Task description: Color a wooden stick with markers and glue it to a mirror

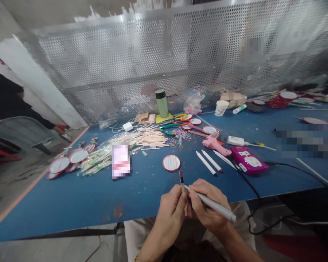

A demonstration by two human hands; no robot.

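Blue table (79, 203); left hand (170, 204) pinching stick (182, 179) (red-and-black end up), right hand (209, 202) gripping pale marker (218, 207).

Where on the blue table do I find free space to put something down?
Bare blue tabletop lies between the phone and the front edge; a smaller patch separates phone and round disc. Crowded: around the wooden sticks and pliers.

Stick (182, 178) (red-black tip), gray marker (217, 207), slanted
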